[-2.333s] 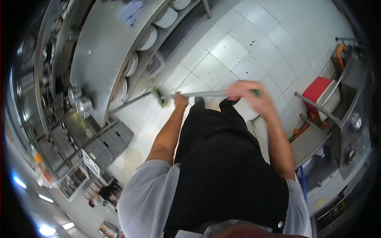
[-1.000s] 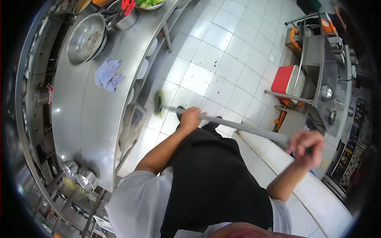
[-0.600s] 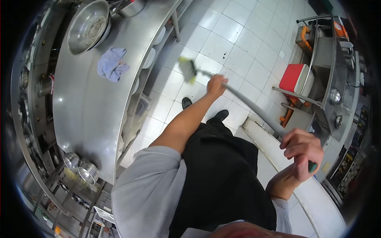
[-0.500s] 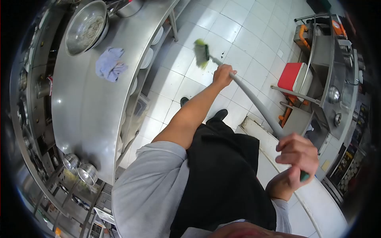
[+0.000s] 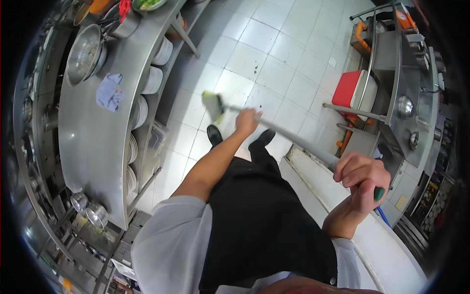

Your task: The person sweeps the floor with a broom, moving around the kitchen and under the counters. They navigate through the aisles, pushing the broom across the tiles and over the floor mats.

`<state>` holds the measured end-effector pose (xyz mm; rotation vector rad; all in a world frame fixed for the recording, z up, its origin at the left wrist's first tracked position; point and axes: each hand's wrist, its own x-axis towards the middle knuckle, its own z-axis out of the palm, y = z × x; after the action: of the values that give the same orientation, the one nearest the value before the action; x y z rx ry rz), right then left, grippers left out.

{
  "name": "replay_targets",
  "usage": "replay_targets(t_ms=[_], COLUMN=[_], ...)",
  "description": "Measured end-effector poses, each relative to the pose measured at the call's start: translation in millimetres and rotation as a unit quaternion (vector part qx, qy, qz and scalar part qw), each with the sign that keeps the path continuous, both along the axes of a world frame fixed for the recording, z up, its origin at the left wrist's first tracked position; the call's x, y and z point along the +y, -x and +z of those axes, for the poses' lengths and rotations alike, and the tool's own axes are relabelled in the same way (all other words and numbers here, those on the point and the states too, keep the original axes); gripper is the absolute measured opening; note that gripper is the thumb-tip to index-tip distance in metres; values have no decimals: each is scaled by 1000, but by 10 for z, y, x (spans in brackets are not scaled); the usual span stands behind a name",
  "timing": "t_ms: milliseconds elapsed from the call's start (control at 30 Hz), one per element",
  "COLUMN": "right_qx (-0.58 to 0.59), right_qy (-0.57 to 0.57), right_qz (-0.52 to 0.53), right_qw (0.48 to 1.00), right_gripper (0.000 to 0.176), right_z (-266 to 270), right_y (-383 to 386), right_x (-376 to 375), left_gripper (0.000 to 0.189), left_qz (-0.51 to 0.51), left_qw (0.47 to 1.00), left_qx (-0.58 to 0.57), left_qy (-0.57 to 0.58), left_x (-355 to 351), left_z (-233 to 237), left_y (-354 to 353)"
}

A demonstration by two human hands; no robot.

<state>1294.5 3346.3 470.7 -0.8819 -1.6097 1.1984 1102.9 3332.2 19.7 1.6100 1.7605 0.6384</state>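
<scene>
A broom (image 5: 289, 135) with a grey handle slants across the view. Its yellow-green bristle head, blurred, is at the tiled floor (image 5: 281, 68), just ahead of my shoes. My left hand (image 5: 247, 122) is wrapped round the lower part of the handle, with the arm stretched forward. Closed near the handle's top is my right hand (image 5: 363, 177), and the green end cap sticks out beyond its fingers. Small dark bits of debris lie on the white tiles.
To the left runs a steel counter (image 5: 93, 147) with a bluish cloth (image 5: 110, 92), a large metal bowl (image 5: 84, 55) and stacked plates (image 5: 139, 111) on its lower shelf. On the right are a red and white cooler (image 5: 348, 89), a steel sink unit and a low white ledge (image 5: 313, 169).
The broom head has swept left and closer to my feet. My left hand moved left and down with it. My right hand stays near the handle's top, and the view has shifted slightly.
</scene>
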Motion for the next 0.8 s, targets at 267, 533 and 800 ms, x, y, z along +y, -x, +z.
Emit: replay_targets(t_ms=[267, 533, 800], right_qx=[-40, 166, 86], right_qy=[-182, 100, 227], right_qz=[83, 91, 141], right_qw=[979, 977, 960], right_gripper=[72, 56, 35], right_z=[299, -394, -932], right_y=[-1512, -1943, -1687], right_x=[185, 559, 398], left_gripper=[26, 25, 39], left_qz=[11, 66, -5], left_qw=[991, 993, 962], left_qx=[-103, 39, 130], left_qy=[-80, 93, 242], left_x=[1054, -926, -1321], left_z=[761, 570, -757], left_y=[-1209, -847, -1008])
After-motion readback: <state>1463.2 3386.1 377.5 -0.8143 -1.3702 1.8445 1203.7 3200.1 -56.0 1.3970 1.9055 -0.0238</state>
